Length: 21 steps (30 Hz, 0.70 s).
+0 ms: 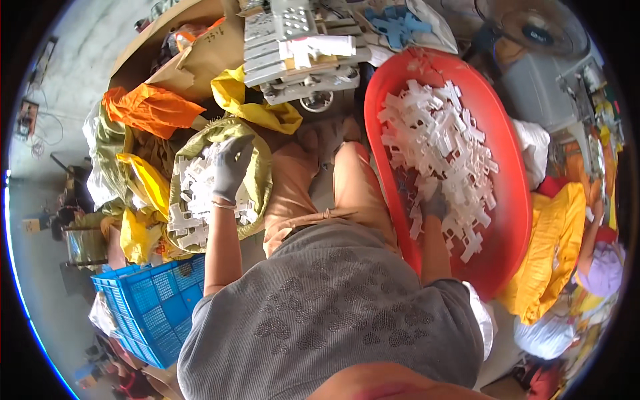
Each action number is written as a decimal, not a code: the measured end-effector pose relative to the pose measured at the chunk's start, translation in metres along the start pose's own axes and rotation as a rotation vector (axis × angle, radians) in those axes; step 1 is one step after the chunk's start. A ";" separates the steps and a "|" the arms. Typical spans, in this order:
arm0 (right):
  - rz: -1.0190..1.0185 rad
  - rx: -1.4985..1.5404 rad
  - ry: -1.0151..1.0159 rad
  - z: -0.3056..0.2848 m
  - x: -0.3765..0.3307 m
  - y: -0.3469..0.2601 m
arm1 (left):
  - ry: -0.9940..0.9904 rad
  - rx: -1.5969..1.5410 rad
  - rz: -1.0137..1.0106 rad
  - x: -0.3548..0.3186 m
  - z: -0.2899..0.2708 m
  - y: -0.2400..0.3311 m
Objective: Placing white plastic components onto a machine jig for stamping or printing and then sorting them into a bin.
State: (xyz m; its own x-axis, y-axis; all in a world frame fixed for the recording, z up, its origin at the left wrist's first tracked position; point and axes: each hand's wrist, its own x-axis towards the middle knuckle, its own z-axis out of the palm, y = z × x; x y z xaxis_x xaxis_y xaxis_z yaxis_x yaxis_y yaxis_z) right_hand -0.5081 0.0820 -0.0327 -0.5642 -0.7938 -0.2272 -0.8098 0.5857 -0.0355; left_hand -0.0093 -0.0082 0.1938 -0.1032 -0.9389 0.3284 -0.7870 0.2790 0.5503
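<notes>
Gloved in grey, my left hand (pixel 232 172) is over the mouth of a green woven sack (pixel 265 170) on the left. Its fingers are curved with a gap at the thumb, and I see nothing held in it. White plastic pieces (pixel 193 193) fill the sack around it. On the right, my gloved right hand (pixel 437 202) is down in a red oval tub (pixel 503 250), closed at a white plastic piece (pixel 427 187). Its fingertips are partly hidden among the heap of similar white pieces (pixel 443 137).
Ahead stands a wheeled metal platform (pixel 307 73) with white parts on it. A cardboard box (pixel 200 63), orange bag (pixel 150 110) and yellow bags (pixel 257 103) lie front left. A blue crate (pixel 150 307) sits by my left elbow; yellow cloth (pixel 550 250) lies right of the tub.
</notes>
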 end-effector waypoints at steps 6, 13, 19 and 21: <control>-0.078 0.885 0.055 0.011 -0.005 0.037 | 0.205 -0.079 0.151 0.072 -0.024 0.048; -0.203 1.334 0.006 -0.088 0.002 -0.012 | 0.174 0.026 0.457 0.158 -0.008 0.065; -0.617 1.372 0.042 -0.217 0.004 -0.092 | -0.060 -0.021 0.274 0.187 -0.001 0.073; -0.758 1.420 -0.010 -0.255 0.011 -0.123 | -0.017 -0.046 0.314 0.185 0.001 0.074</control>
State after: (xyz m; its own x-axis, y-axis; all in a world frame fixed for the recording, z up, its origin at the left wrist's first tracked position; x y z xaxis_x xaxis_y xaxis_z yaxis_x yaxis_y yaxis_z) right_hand -0.4561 -0.0407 0.2168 -0.1171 -0.9595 0.2563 -0.0879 -0.2471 -0.9650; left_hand -0.0870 -0.1614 0.2940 -0.3473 -0.8083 0.4755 -0.6864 0.5646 0.4584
